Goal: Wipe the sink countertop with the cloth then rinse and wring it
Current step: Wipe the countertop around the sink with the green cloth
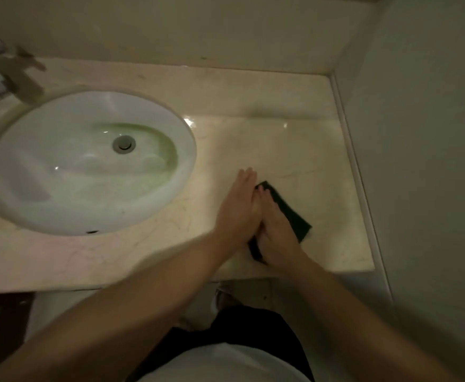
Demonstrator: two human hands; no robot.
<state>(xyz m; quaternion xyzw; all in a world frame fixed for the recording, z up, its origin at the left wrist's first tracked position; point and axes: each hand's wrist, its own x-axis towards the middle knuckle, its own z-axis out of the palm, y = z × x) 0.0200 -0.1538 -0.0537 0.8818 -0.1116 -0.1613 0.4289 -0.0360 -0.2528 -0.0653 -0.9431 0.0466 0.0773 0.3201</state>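
- The cloth [294,213] is dark and lies flat on the tabletop [294,150], to the right of the sink [60,188] and near the front edge.
- The right hand [276,227] lies on top of the cloth with its fingers stretched out flat. It presses down and is not curled around the cloth.
- The left hand [239,208] is flat too, fingers out straight. It lies just beside the right hand, touching it, and covers the left edge of the cloth.
- The hands hide most of the cloth. Only a strip on the right side and a bit near the wrists can be seen.
- The tabletop is pale, shiny stone with thin lines in it. Light spots shine on it behind the hands.
- The sink is white and oval, set down into the tabletop. It has a round metal drain [124,144] in the middle.
- A metal tap [8,70] stands at the back left, behind the sink. It looks blurry.
- Plain walls stand behind the tabletop and on its right side.
- The room is dim.
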